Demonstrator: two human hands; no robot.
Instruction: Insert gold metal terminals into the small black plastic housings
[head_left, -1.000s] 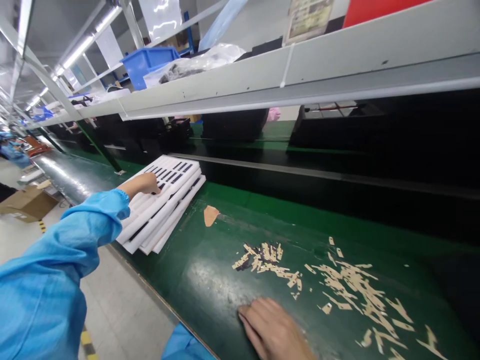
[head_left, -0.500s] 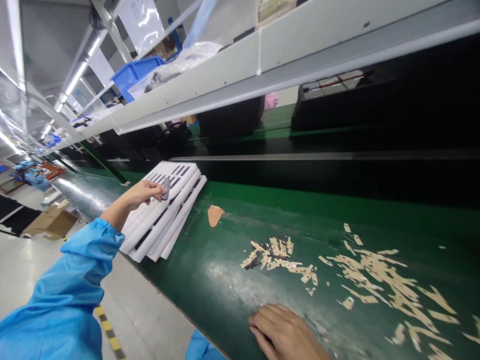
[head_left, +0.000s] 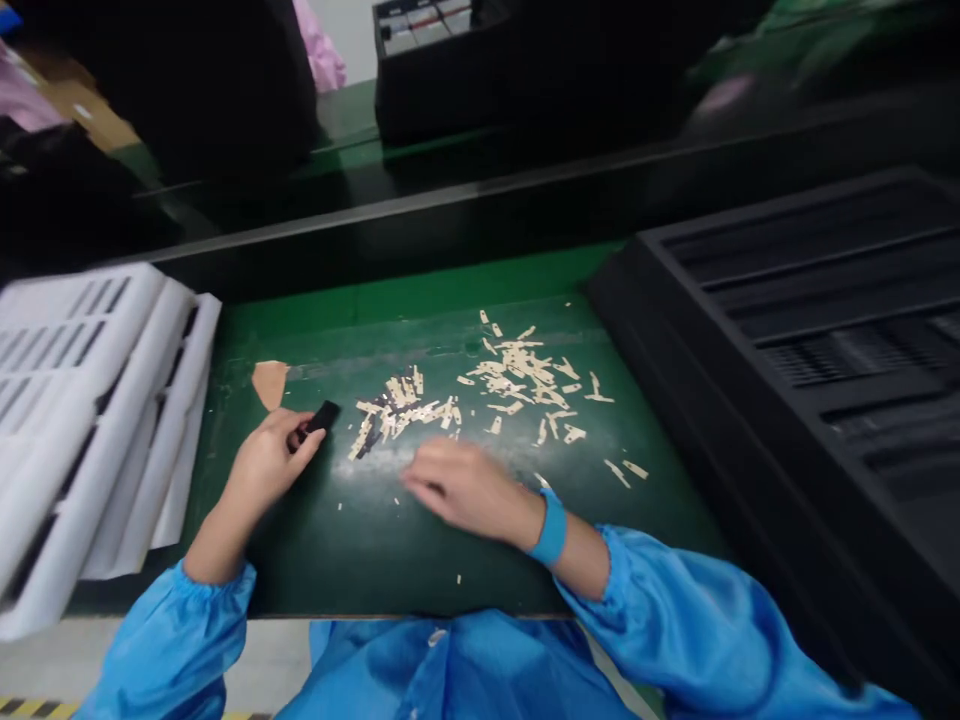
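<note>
the green worktop point(head_left: 360, 560) meets a dark ledge point(head_left: 390, 215) at its far side; pale floor point(head_left: 277, 660) shows nearest. white trays point(head_left: 75, 410) stack left, a black rack point(head_left: 750, 320) stands right, pale strips point(head_left: 525, 375) lie scattered between. left of these, the left hand point(head_left: 262, 460) pinches a small black piece point(head_left: 324, 417). the right hand point(head_left: 469, 485) curls, blurred; its hold i cannot tell.

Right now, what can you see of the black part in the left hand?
The black part is small, elongated, roughly rectangular and plastic-looking. The left hand pinches its near end, partly covering it; the far end points toward the tan strips. Blur hides fine detail; whether it touches the bench I can't tell.
</note>
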